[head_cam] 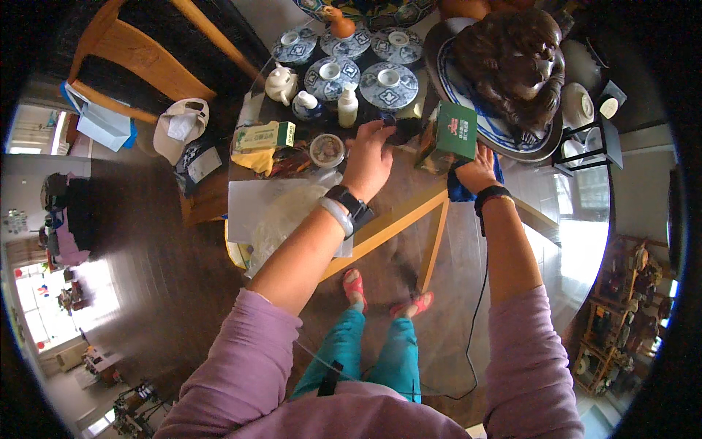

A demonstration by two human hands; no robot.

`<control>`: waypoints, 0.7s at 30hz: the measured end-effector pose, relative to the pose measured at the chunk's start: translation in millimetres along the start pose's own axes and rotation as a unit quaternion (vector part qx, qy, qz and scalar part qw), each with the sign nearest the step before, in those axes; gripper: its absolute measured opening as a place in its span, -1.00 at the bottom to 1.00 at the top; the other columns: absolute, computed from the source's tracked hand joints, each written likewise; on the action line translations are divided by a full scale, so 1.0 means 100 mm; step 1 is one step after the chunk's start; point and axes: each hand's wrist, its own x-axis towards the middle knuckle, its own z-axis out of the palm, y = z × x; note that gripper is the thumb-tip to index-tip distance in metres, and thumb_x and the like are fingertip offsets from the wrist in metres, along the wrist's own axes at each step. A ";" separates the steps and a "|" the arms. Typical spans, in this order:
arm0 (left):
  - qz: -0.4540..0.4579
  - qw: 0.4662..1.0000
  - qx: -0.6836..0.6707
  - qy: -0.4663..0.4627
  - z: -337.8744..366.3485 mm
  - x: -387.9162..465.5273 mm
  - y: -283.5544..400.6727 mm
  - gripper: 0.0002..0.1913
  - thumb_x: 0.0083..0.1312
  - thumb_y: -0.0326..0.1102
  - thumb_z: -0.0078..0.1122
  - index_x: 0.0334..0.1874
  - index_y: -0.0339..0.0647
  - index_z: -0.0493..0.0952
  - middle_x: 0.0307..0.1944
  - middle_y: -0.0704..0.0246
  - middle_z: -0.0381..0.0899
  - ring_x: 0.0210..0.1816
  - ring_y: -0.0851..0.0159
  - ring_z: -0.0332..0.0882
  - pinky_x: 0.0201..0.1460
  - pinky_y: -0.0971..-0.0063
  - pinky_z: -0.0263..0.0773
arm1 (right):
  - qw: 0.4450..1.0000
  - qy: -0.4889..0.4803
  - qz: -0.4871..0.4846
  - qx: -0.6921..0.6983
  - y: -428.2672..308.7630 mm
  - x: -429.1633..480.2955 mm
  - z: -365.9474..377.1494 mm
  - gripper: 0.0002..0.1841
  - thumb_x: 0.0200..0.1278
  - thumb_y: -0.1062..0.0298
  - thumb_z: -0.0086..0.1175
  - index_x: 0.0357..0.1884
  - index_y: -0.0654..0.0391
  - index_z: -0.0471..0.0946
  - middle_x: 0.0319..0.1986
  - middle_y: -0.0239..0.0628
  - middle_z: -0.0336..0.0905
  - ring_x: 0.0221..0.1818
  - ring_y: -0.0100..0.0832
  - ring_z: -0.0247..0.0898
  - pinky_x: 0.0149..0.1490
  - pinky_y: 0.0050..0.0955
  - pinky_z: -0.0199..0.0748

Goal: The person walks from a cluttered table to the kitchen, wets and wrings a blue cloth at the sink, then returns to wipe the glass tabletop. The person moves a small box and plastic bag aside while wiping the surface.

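Note:
My right hand [478, 170] presses a blue cloth [462, 185] against the glass tabletop, just below a green box [455, 131] that bears writing. My left hand [370, 156] is raised over the table with bent fingers, its fingertips close to a small dark object [388, 119]; whether they touch it cannot be told. Left of that hand stands a round clear-lidded container [327, 150]. A white pump bottle [347, 107] and a dark blue bottle with a white cap [305, 104] stand behind it.
Blue-and-white lidded bowls [388, 85], a white teapot [281, 84] and an orange gourd-shaped ornament [341, 26] stand at the back. A dark carved figure [521, 66] rests on a platter at right. Plastic bags [290, 219] lie at left, near a wooden chair [148, 63].

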 end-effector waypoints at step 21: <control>-0.085 0.964 -0.251 0.024 0.22 -0.07 0.77 -0.10 0.00 -0.40 0.44 0.39 -0.29 0.09 0.20 0.04 0.38 0.19 0.00 0.44 0.19 0.23 0.41 | 0.982 0.056 -0.108 0.141 0.07 0.26 0.10 -0.46 0.27 0.08 0.03 0.25 0.09 0.41 0.23 0.01 0.38 0.32 0.00 0.22 0.41 -0.08 0.03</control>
